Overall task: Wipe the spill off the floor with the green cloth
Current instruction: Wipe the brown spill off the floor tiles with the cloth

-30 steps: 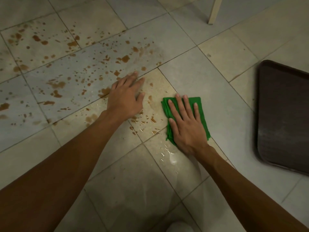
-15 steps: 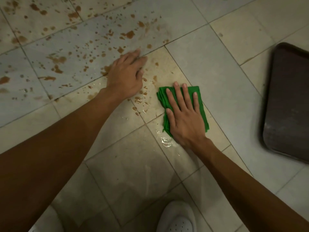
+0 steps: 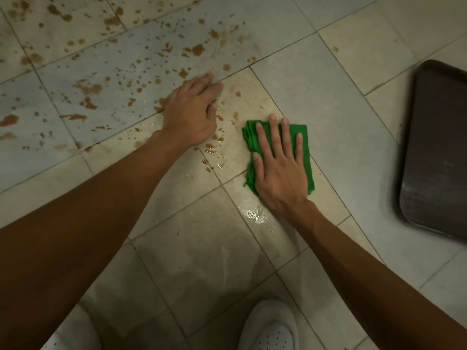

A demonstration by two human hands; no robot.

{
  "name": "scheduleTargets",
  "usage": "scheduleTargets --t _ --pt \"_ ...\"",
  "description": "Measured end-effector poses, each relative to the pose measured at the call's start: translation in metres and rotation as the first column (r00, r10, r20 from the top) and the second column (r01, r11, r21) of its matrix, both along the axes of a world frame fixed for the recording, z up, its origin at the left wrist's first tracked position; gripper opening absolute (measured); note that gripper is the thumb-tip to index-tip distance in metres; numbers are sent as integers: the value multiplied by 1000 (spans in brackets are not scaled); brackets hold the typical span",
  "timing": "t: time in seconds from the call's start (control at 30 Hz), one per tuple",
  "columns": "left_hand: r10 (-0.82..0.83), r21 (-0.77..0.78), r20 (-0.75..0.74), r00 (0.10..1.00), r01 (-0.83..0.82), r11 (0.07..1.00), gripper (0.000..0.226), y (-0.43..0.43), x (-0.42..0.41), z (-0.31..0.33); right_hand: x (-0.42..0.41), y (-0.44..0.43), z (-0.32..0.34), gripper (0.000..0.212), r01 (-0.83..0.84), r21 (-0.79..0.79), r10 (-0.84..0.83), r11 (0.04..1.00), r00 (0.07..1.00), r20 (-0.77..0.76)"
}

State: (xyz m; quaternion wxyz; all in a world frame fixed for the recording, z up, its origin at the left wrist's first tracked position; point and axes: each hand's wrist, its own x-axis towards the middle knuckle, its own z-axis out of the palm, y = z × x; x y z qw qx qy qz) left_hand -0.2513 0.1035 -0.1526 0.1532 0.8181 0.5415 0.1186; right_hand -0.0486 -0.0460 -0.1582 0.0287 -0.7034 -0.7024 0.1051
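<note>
A folded green cloth (image 3: 307,147) lies flat on the tiled floor. My right hand (image 3: 280,168) presses down on it with straight, spread fingers and covers most of it. Brown spill drops (image 3: 141,72) are scattered over the tiles to the upper left, with a few more drops (image 3: 212,147) between my hands. My left hand (image 3: 192,114) rests flat on the floor among the drops, left of the cloth. A wet shiny patch (image 3: 255,214) sits just below the cloth.
A dark brown tray (image 3: 439,147) lies on the floor at the right edge. My white shoes (image 3: 270,327) show at the bottom, one of them at the lower left corner (image 3: 60,342). Pale tiles stretch to the upper right.
My right hand has slid the cloth a little along the floor beside the drops, leaving a wet patch behind it. The camera tilted down, bringing my shoes into view. My left hand stays planted.
</note>
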Motion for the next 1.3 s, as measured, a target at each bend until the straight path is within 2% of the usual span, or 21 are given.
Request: scheduleTargets --t 0.17,0.27,0.4,0.57,0.7,0.8,0.93,1.07,1.13,1.23,1.3 --pt "-11 6 10 1000 11 1000 53 2 -2 -1 -39 -31 0 64 -107 -42 106 993 994 -24" --pt "-25 5 17 1000 25 1000 52 2 -3 -3 -23 -48 -1 64 -140 -39 139 989 990 -33" --pt "-33 16 23 999 33 999 53 4 -7 -4 7 -27 -1 63 -33 -17 33 999 999 -5" --pt "-20 7 35 999 20 1000 52 4 -5 -4 -8 19 -3 63 16 16 -15 1000 1000 -19" --pt "7 -14 61 998 -6 1000 53 3 -8 -6 -26 5 -5 64 -131 -13 131 991 991 -6" --pt "41 -12 62 997 -40 999 53 6 -15 -5 -6 -6 -5 63 -230 -14 230 973 973 0" --pt "47 0 56 997 -47 999 53 9 -22 -6 11 18 -8 62 -117 2 117 993 993 -28" --pt "76 -2 67 995 -76 997 53 9 -18 -7 -7 55 -9 63 -31 7 31 999 999 -17" --pt "82 2 73 994 -82 997 53 9 -18 -6 -13 61 -8 63 -88 -1 88 996 996 -17" --pt "69 4 69 995 -69 998 55 8 -20 -4 -4 48 -9 64 -260 3 260 966 966 17" --pt "53 15 66 996 -54 998 55 9 -21 -4 12 42 -8 64 -294 -9 294 956 956 28"
